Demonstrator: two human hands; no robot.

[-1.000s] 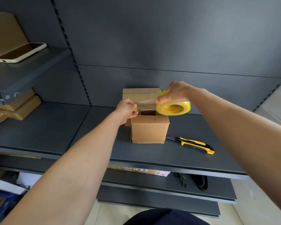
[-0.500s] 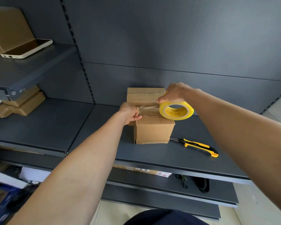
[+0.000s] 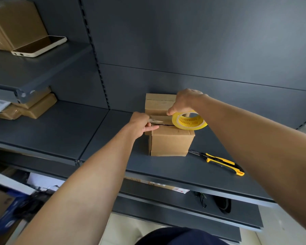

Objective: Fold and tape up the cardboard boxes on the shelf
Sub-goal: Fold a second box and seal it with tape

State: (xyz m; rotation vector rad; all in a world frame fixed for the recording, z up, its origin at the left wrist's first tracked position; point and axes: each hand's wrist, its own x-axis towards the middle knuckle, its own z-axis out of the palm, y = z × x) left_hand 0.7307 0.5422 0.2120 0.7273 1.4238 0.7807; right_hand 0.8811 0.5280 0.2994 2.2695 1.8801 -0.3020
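- A yellow-and-black utility knife [image 3: 217, 160] lies flat on the shelf [image 3: 166, 167], to the right of the near box and apart from it.
- The near cardboard box [image 3: 171, 140] stands on the middle of the shelf, its top flaps folded nearly shut with a dark seam showing.
- The left hand [image 3: 141, 123] sits at the box's upper left corner, thumb and fingers pressed together on the free end of the clear tape strip [image 3: 157, 119], index finger lying along the top edge.
- The right hand [image 3: 184, 101] grips the yellow tape roll [image 3: 189, 122] from above, thumb pinched on its rim, over the box's upper right corner; whether the roll touches the box is unclear.
- The strip runs between the hands across the box top.
- Half a second ago the roll hung higher, clear of the box; it has since come down close to the top, and the left hand has dropped with it.
- A second cardboard box [image 3: 159, 104] stands directly behind the first, against the back panel.
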